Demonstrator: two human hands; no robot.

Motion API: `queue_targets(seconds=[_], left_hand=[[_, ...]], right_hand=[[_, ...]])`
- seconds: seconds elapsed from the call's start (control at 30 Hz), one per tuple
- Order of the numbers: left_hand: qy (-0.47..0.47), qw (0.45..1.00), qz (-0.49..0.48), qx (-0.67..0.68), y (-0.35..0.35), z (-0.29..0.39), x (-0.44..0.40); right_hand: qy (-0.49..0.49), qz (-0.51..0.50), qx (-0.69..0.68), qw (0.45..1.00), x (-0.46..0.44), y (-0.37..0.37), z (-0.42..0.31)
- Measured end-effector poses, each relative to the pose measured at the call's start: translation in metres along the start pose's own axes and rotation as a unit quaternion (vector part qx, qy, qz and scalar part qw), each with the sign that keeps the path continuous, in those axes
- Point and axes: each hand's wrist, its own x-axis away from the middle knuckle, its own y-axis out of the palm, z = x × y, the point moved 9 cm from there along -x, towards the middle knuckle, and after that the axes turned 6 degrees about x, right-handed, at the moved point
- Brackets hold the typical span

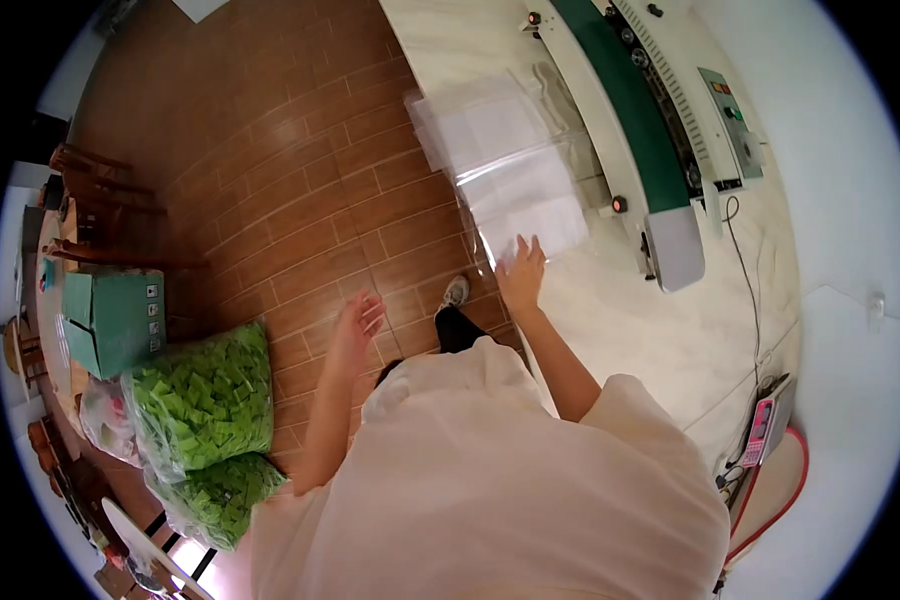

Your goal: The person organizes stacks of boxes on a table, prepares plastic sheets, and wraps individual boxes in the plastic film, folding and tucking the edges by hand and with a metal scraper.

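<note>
My right hand [522, 277] rests at the near end of a layered pile of clear plastic bags [518, 185], its fingers spread over their edge. The bags have pale, whitish contents or sheets and lie along the left edge of a cream-covered table [600, 325], partly overhanging it. In the air above the tiled floor, left of the table, my left hand [360, 318] is open, fingers apart and slightly curled, holding nothing. Beyond the bags stands a long machine with a green conveyor belt [620, 95], a band-sealer-like device.
A control panel [732, 125] sits on the machine's right side, with a cable trailing down. Large clear sacks of green packets [210, 395] stand at left beside a green box [115, 320] and wooden chairs [110, 200]. A pink-keyed device [760, 430] lies at lower right.
</note>
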Motion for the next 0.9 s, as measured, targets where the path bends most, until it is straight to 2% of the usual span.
queue_targets(seconds=[0.13, 0.2, 0.27, 0.33, 0.37, 0.4, 0.53, 0.6, 0.63, 0.67, 0.73, 0.77, 0.87, 0.9], left_hand=[[-0.014, 1.0, 0.006, -0.021, 0.033, 0.024, -0.07], [-0.028, 0.999, 0.017, -0.04, 0.05, 0.035, -0.106], [-0.028, 0.999, 0.004, -0.046, 0.061, 0.04, -0.148], [-0.039, 0.998, -0.016, -0.054, 0.077, 0.04, -0.193], [-0.032, 0.996, 0.006, -0.082, 0.082, 0.045, -0.216], [-0.023, 0.993, 0.025, -0.111, 0.089, 0.05, -0.241], [-0.061, 0.987, -0.021, -0.147, 0.122, 0.047, -0.336], [-0.041, 0.97, -0.001, -0.239, 0.138, 0.059, -0.365], [-0.029, 0.978, -0.094, -0.186, 0.155, 0.057, -0.388], [-0.04, 0.975, -0.106, -0.189, 0.156, 0.048, -0.408], [-0.06, 0.968, -0.009, -0.242, 0.159, 0.068, -0.418], [-0.022, 0.97, -0.038, -0.241, 0.179, 0.086, -0.407], [-0.031, 0.965, -0.078, -0.247, 0.186, 0.086, -0.413], [-0.045, 0.942, -0.1, -0.317, 0.187, 0.088, -0.411]], right_hand=[[-0.004, -0.03, 0.006, 1.0, -0.057, 0.027, -0.021], [0.024, -0.079, 0.024, 0.996, -0.074, 0.047, -0.02], [0.035, -0.08, 0.051, 0.995, -0.08, 0.05, -0.021], [0.004, -0.106, 0.134, 0.985, -0.082, 0.05, -0.027], [0.021, -0.105, 0.141, 0.984, -0.082, 0.045, -0.025], [0.016, -0.123, 0.134, 0.983, -0.082, 0.045, -0.027], [0.033, -0.147, 0.095, 0.984, -0.087, 0.04, -0.026], [0.067, -0.121, 0.106, 0.985, -0.093, 0.034, -0.026], [0.089, -0.102, 0.063, 0.989, -0.097, 0.03, -0.026], [0.109, -0.08, 0.019, 0.991, -0.1, 0.027, -0.027], [0.153, -0.065, 0.018, 0.986, -0.106, 0.025, -0.025], [0.168, -0.062, 0.015, 0.984, -0.108, 0.025, -0.025], [0.222, -0.042, 0.01, 0.974, -0.11, 0.03, -0.025], [0.244, -0.031, 0.012, 0.969, -0.11, 0.03, -0.024]])
